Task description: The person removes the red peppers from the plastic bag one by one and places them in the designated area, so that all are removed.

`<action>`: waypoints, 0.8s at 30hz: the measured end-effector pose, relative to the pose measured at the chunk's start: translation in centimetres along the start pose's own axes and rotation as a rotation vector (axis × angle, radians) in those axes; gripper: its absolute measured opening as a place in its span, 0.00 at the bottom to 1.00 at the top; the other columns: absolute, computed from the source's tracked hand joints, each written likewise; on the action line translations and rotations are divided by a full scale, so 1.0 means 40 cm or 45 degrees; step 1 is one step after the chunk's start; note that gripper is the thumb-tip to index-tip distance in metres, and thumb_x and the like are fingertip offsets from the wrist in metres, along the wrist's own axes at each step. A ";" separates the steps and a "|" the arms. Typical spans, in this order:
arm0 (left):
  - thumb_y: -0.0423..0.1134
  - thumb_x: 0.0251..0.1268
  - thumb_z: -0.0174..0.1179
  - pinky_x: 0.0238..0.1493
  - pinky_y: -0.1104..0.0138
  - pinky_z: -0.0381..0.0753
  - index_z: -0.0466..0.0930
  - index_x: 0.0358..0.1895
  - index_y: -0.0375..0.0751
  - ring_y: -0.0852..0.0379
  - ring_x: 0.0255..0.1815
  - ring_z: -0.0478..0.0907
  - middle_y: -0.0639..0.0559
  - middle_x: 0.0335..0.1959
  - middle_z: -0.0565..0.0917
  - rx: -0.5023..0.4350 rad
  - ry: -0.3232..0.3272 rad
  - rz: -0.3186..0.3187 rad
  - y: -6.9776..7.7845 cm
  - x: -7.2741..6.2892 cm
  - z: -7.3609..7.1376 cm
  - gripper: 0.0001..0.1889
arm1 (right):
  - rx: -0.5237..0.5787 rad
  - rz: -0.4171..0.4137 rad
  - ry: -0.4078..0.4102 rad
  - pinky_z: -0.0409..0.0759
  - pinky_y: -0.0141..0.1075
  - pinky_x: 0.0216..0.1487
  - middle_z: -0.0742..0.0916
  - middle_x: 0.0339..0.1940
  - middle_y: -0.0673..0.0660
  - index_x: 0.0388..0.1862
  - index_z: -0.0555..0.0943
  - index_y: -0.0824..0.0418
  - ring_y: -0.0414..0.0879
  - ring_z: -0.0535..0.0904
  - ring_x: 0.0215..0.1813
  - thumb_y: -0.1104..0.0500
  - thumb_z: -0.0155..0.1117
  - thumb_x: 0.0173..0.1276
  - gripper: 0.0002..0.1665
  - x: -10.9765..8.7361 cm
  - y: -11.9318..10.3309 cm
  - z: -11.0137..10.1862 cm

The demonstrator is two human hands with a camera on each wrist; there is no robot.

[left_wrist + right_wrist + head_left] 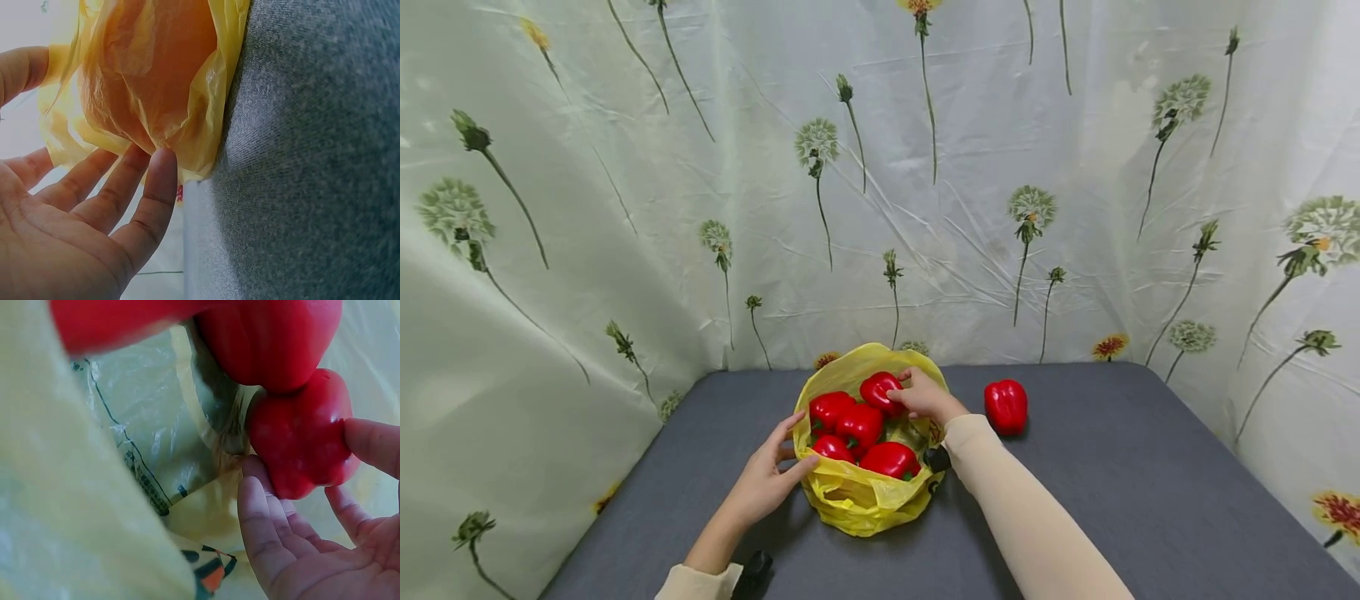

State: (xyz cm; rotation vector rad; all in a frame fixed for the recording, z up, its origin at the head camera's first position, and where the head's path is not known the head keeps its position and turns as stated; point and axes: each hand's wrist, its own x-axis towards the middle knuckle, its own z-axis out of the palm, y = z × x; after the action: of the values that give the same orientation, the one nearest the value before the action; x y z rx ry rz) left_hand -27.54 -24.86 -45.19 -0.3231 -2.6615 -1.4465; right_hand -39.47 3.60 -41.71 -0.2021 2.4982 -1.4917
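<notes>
A yellow plastic bag (868,510) stands with its mouth wide and several red bell peppers (859,425) inside. My right hand (928,396) reaches into the back right of the bag. Its fingers and thumb grip a red bell pepper (306,437), which touches another pepper in the right wrist view. At the bag's left side, my left hand (767,479) has its fingers spread and rather straight, with fingertips against the plastic. In the left wrist view those fingertips (164,165) touch the bag's outer wall, and a pepper shows dimly through it.
One more red bell pepper (1006,407) sits on the grey tabletop (1112,492) to the right of the bag. Behind the table hangs a pale curtain (880,208) with printed dandelions.
</notes>
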 end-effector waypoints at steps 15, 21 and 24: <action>0.47 0.77 0.68 0.57 0.49 0.87 0.59 0.86 0.49 0.40 0.64 0.85 0.33 0.78 0.71 0.013 -0.017 -0.012 0.011 -0.004 -0.003 0.40 | 0.023 -0.062 -0.064 0.87 0.50 0.61 0.76 0.72 0.72 0.72 0.69 0.66 0.61 0.86 0.59 0.56 0.63 0.82 0.27 -0.015 -0.010 -0.044; 0.48 0.77 0.68 0.57 0.49 0.87 0.59 0.86 0.50 0.40 0.64 0.84 0.33 0.78 0.71 0.018 -0.025 -0.023 0.012 -0.004 -0.005 0.40 | 0.034 -0.075 -0.069 0.87 0.51 0.61 0.77 0.69 0.72 0.72 0.68 0.66 0.53 0.87 0.51 0.55 0.63 0.82 0.28 -0.026 -0.014 -0.067; 0.48 0.76 0.69 0.56 0.50 0.87 0.60 0.85 0.51 0.40 0.64 0.84 0.34 0.78 0.71 0.016 -0.023 -0.027 0.011 -0.004 -0.005 0.40 | 0.050 -0.075 -0.073 0.86 0.52 0.63 0.79 0.68 0.71 0.73 0.68 0.65 0.54 0.87 0.53 0.55 0.63 0.82 0.29 -0.032 -0.017 -0.080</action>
State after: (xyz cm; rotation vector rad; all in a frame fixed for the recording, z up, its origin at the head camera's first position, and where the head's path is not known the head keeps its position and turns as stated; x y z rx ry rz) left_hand -27.27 -24.82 -44.74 -0.3098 -2.6955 -1.4386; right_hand -39.04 6.29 -39.49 -0.3099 2.4358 -1.5342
